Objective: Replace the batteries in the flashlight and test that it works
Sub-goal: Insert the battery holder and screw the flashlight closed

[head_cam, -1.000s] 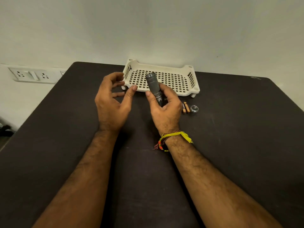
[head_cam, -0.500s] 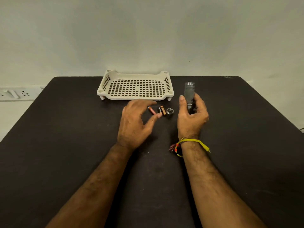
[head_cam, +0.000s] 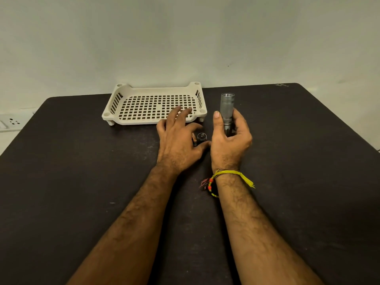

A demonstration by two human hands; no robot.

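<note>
Flashlight (head_cam: 226, 112) uncapped, upright in right hand (head_cam: 229, 140) grip; left hand (head_cam: 178, 138) spread over batteries (head_cam: 194, 140) beside cap (head_cam: 201, 136); loading, closing, testing remain.

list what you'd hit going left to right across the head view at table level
wall socket → white perforated tray → left hand → battery → flashlight end cap → right hand holding the open flashlight body upright
</note>
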